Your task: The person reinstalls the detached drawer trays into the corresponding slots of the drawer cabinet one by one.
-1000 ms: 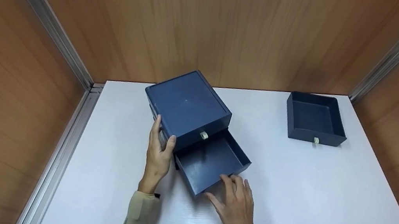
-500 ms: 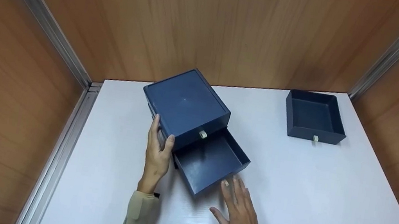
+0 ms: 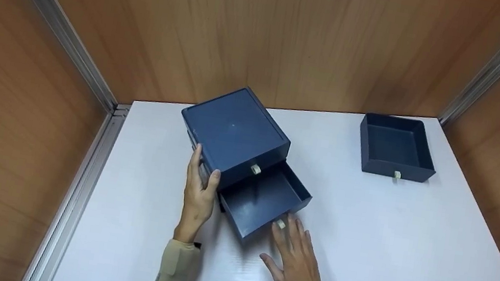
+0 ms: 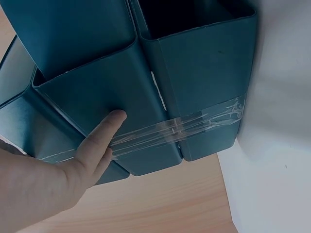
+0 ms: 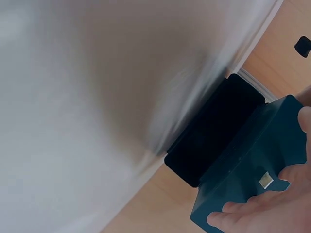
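A dark blue drawer cabinet (image 3: 235, 126) stands at an angle on the table. My left hand (image 3: 197, 202) lies against its left side with extended fingers; in the left wrist view a finger presses the wall near a strip of clear tape (image 4: 204, 120). Below the top drawer front (image 3: 253, 167), another drawer (image 3: 260, 204) juts out, its inside bare. My right hand (image 3: 297, 269) has its straight fingers at that drawer's front, beside a pale pull tab (image 3: 280, 224). The right wrist view shows a dark vacant slot (image 5: 218, 131) between this drawer and the table.
A separate dark blue drawer (image 3: 394, 169) with a pale tab sits at the table's back right. Wooden panels (image 3: 285, 36) with metal rails (image 3: 57, 17) enclose the white table (image 3: 410, 263) at the back and sides.
My right hand lets go of the drawer's front edge and straightens its fingers against the front. The drawer has slid slightly inward. My left hand stays on the cabinet's side.
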`<state>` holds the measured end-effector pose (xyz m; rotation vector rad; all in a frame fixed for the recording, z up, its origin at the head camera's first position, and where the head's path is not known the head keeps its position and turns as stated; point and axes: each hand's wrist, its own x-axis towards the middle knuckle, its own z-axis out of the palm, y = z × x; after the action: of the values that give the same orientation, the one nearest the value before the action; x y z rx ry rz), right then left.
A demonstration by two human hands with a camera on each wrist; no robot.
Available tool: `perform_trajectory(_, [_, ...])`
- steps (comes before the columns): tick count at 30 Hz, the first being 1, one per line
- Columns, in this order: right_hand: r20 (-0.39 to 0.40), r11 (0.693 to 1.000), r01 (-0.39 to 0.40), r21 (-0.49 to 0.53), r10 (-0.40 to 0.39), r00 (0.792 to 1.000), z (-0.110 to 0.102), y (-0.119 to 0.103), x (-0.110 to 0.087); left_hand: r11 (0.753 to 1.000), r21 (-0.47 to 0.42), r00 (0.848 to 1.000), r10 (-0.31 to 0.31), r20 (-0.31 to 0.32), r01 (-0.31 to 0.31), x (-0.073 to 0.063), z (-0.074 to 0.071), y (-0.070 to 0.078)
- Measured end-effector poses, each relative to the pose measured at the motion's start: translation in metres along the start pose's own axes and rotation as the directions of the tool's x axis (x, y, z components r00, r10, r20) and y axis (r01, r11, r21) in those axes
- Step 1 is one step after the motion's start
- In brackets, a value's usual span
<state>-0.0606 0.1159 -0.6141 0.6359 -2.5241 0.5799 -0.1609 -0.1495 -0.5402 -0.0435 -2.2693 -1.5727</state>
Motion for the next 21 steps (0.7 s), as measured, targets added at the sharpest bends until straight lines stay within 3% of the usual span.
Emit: perform_trajectory(21, [0.042,0.999,-0.022,0.025,0.021,0.999,0.025,0.001,0.034,1.0,0.001,1.0,-0.003,0.006,0.003,-0.001,0.003,-0.001])
